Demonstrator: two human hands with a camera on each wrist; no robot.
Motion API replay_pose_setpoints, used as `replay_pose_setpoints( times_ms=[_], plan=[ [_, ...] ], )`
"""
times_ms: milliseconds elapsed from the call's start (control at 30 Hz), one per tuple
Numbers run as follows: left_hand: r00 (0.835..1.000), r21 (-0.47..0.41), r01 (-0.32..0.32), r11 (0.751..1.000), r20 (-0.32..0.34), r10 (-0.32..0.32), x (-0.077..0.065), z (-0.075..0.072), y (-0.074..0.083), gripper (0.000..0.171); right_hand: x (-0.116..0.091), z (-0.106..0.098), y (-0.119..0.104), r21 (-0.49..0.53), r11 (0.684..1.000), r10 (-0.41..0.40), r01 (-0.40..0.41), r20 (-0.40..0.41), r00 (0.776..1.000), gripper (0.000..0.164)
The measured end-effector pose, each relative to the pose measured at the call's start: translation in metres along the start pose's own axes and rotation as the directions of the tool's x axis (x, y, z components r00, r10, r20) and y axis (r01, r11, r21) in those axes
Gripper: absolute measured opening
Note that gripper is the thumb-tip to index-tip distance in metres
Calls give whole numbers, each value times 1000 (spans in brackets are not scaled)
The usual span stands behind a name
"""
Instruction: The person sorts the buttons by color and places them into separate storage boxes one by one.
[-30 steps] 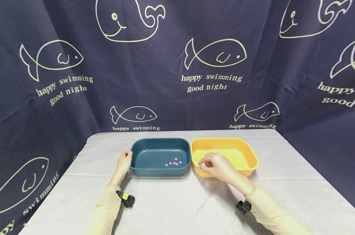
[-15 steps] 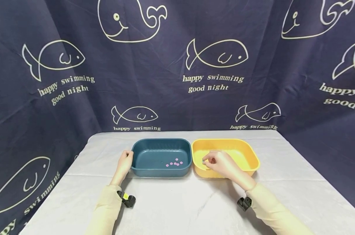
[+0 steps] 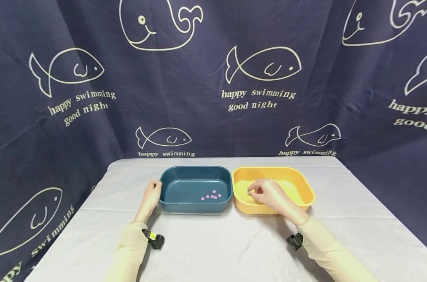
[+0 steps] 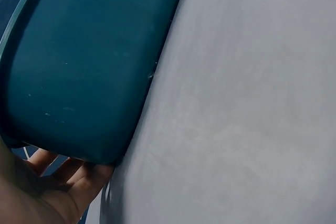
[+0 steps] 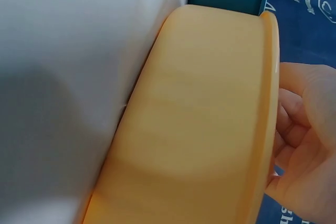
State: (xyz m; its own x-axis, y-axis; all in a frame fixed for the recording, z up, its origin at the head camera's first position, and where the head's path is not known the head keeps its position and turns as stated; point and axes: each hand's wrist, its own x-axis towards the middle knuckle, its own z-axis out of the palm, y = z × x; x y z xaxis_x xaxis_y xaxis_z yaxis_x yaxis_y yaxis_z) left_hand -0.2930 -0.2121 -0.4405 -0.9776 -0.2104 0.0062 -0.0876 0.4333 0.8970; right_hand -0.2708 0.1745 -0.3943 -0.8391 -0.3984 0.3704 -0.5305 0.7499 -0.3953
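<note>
In the head view a dark blue plastic tub (image 3: pixel 195 207) stands on the left, with several small pink rings (image 3: pixel 212 196) on its floor. My left hand (image 3: pixel 152 194) grips its left end, and the left wrist view shows fingers (image 4: pixel 86 179) against the end wall. A yellow plastic tub (image 3: pixel 296 182) adjoins it on the right. Over its near left part is my right hand (image 3: pixel 269 194), fingers curled in a pinch with a tiny blue piece (image 3: pixel 248 191) at the fingertips. In the right wrist view the yellow wall hides those fingertips.
A white cloth (image 3: pixel 213 246) covers the table under both tubs. Behind and at the sides hangs a navy curtain (image 3: pixel 206 117) with white fish drawings. Each wrist carries a small black camera (image 3: pixel 158 241).
My right hand has shifted right and slightly away, from the yellow tub's near left rim to farther over its inside. My left hand stays at the blue tub. The head view drifts slightly.
</note>
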Motion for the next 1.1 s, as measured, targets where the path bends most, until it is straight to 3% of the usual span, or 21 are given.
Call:
replay_pose_setpoints(
  times_ms=[433, 1100],
  plan=[
    [1000, 1, -1, 1000, 5, 1, -1, 0, -1, 32, 5, 1, 11, -16, 997, 70, -69, 39, 997, 11],
    [1000, 8, -3, 1000, -3, 3, 0, 0, 0, 30, 12, 2, 24, -57, 995, 77, -76, 25, 997, 9]
  ],
)
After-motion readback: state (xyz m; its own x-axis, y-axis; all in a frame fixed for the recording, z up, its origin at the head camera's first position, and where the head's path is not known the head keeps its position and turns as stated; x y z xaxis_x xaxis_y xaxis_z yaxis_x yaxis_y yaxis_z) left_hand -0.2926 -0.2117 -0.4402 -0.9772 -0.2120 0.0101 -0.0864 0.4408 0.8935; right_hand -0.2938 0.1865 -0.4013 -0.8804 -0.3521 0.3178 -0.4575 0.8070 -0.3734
